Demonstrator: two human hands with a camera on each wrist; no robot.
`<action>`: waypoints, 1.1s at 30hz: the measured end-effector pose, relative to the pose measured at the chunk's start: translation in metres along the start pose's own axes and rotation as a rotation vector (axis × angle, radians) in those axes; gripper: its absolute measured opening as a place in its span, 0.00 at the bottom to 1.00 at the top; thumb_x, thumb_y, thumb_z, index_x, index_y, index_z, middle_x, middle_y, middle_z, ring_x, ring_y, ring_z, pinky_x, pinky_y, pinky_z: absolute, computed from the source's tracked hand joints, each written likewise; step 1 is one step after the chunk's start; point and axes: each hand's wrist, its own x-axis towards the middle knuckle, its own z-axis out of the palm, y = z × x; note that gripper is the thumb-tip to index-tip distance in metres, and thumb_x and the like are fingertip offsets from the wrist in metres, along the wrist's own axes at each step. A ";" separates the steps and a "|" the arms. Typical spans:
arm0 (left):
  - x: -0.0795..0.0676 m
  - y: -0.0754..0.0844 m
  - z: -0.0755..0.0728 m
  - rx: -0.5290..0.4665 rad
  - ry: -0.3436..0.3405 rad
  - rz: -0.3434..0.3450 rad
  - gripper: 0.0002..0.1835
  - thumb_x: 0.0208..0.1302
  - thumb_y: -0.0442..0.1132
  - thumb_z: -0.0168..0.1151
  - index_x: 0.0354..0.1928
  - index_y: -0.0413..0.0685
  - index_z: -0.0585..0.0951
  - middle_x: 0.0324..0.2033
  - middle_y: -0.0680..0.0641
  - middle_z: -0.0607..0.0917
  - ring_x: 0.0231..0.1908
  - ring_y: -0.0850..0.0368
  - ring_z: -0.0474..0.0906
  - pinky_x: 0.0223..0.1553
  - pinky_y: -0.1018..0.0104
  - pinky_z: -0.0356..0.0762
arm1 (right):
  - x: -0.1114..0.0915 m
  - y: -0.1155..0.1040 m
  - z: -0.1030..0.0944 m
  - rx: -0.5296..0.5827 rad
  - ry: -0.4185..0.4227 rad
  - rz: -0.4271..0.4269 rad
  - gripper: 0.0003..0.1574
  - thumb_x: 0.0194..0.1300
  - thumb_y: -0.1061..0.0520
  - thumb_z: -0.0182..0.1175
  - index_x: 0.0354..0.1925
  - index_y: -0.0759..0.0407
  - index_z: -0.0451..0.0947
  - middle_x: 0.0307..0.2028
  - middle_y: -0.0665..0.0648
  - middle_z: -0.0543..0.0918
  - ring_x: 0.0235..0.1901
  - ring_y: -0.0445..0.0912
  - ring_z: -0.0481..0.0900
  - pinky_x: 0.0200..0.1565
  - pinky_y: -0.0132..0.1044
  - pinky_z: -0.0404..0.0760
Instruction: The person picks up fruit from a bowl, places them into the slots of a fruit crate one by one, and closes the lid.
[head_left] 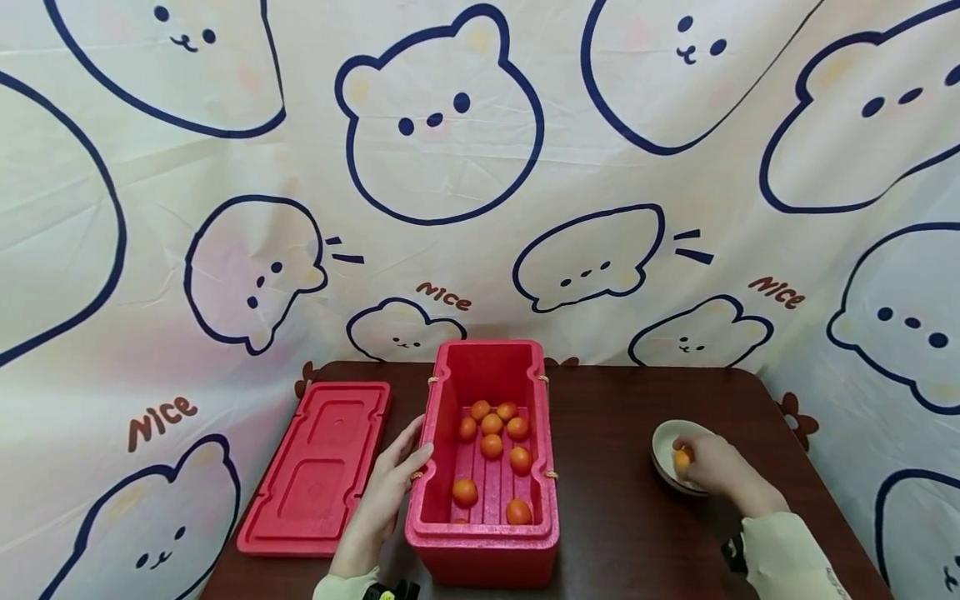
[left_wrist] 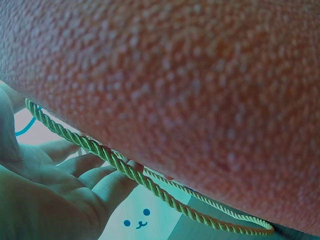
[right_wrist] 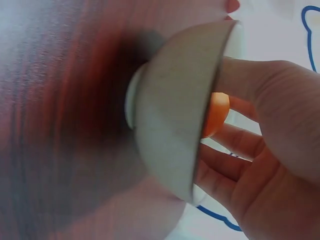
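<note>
A deep red foam box (head_left: 483,550) stands in the middle of the table with several small round orange fruits (head_left: 491,446) on its ribbed floor. My left hand (head_left: 386,492) rests against the box's left side, thumb near the rim; in the left wrist view the fingers (left_wrist: 107,187) lie extended along the foam, behind a twisted cord (left_wrist: 132,172). On the right, my right hand (head_left: 720,471) reaches into a pale bowl (head_left: 663,442) and pinches a small round orange fruit (right_wrist: 217,115) between thumb and fingers. The bowl stands upright; its inside is mostly hidden in the right wrist view.
The red lid (head_left: 315,467) lies flat on the dark wooden table (head_left: 600,500), left of the box. A patterned cloth (head_left: 442,167) hangs behind the table and along its sides. Cord loops stick out from the box's sides.
</note>
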 end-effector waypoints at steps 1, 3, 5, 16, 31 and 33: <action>0.000 0.000 0.000 0.000 0.000 0.000 0.34 0.72 0.45 0.59 0.77 0.50 0.61 0.74 0.38 0.64 0.63 0.35 0.73 0.53 0.47 0.82 | 0.001 -0.001 -0.002 0.002 0.001 0.008 0.20 0.51 0.65 0.65 0.46 0.66 0.83 0.34 0.56 0.84 0.29 0.47 0.72 0.35 0.45 0.74; 0.000 0.000 0.000 -0.002 -0.002 0.001 0.34 0.72 0.45 0.58 0.77 0.50 0.61 0.74 0.38 0.64 0.64 0.35 0.72 0.53 0.47 0.82 | 0.001 -0.002 -0.006 0.008 0.002 0.027 0.21 0.52 0.65 0.65 0.47 0.66 0.82 0.35 0.56 0.84 0.29 0.47 0.72 0.34 0.44 0.73; 0.000 0.000 0.000 -0.004 -0.003 0.001 0.34 0.72 0.45 0.58 0.77 0.50 0.61 0.74 0.38 0.64 0.64 0.35 0.72 0.53 0.47 0.82 | 0.001 -0.004 -0.009 0.006 -0.001 0.038 0.22 0.52 0.64 0.65 0.48 0.67 0.82 0.35 0.56 0.84 0.29 0.47 0.72 0.33 0.44 0.73; -0.001 0.001 0.001 0.001 0.006 0.000 0.34 0.72 0.45 0.59 0.77 0.51 0.62 0.74 0.38 0.64 0.62 0.36 0.74 0.52 0.47 0.82 | 0.006 -0.026 -0.041 -0.091 0.048 -0.027 0.22 0.55 0.59 0.72 0.48 0.66 0.81 0.38 0.60 0.83 0.31 0.50 0.77 0.34 0.49 0.79; -0.001 0.000 0.001 0.000 0.003 0.007 0.34 0.72 0.45 0.58 0.77 0.49 0.62 0.74 0.38 0.64 0.61 0.36 0.74 0.53 0.48 0.82 | 0.025 -0.065 -0.069 -0.094 0.099 -0.093 0.23 0.59 0.58 0.70 0.52 0.65 0.81 0.45 0.62 0.84 0.37 0.51 0.79 0.42 0.52 0.82; -0.001 0.000 0.001 -0.003 0.001 0.009 0.34 0.73 0.45 0.58 0.77 0.49 0.62 0.73 0.38 0.64 0.61 0.37 0.74 0.53 0.50 0.82 | 0.027 -0.069 -0.071 -0.095 0.103 -0.103 0.23 0.59 0.57 0.71 0.52 0.65 0.81 0.45 0.62 0.84 0.37 0.51 0.79 0.42 0.52 0.82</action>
